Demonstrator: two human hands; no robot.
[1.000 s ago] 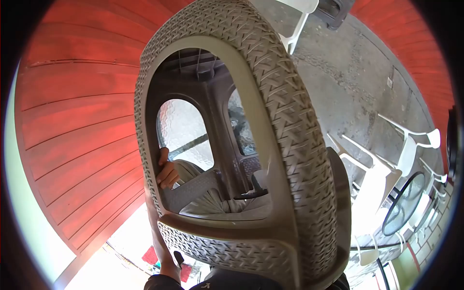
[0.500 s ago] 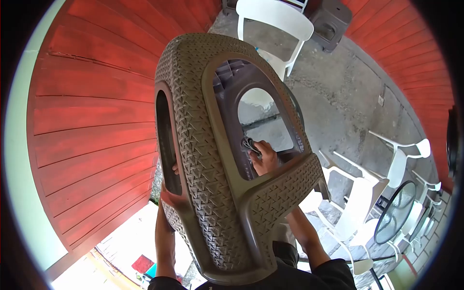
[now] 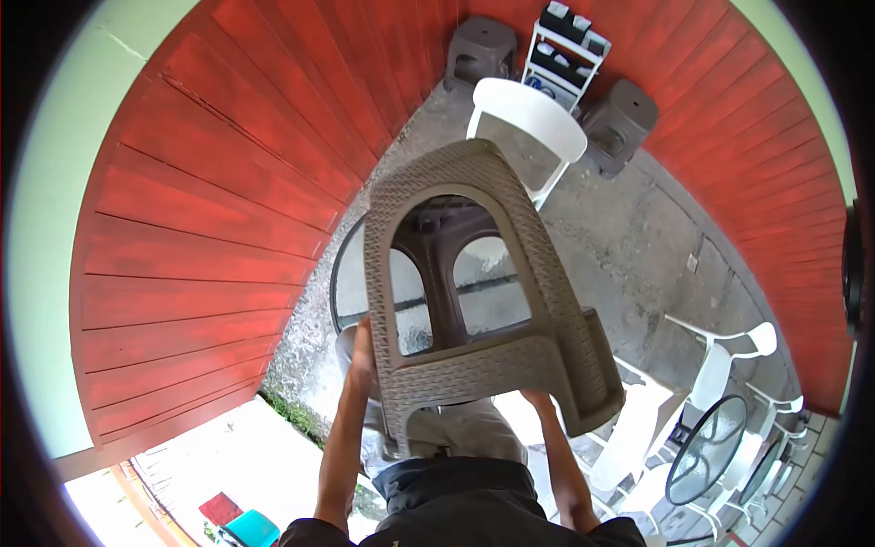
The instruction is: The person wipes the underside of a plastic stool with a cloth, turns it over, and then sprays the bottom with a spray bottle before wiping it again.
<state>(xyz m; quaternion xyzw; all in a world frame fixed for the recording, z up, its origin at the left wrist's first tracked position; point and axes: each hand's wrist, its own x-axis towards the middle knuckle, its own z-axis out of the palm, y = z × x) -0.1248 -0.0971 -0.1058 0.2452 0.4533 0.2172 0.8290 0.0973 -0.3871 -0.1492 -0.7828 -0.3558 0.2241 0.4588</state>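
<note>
A brown plastic stool (image 3: 474, 371) with a woven texture is held up in front of my body, tilted, its arched openings facing me. My left hand (image 3: 364, 351) grips its left edge, fingers partly hidden behind the frame. At the lower right, my right hand (image 3: 536, 397) is at the stool's underside, mostly covered by it, so its fingers do not show. Behind the stool, a round glass table (image 3: 339, 283) shows at the left and through the openings.
A white chair (image 3: 533, 114) stands beyond the stool. Two brown stools (image 3: 481, 50) flank a white shelf rack (image 3: 563, 59) by the red walls (image 3: 200, 246). More white chairs (image 3: 715, 374) and a glass table (image 3: 706, 449) are at the right.
The stool has turned and moved lower and farther from my face. My right hand, seen inside it with a dark cloth before, is now mostly hidden. My view has shifted, showing the rack.
</note>
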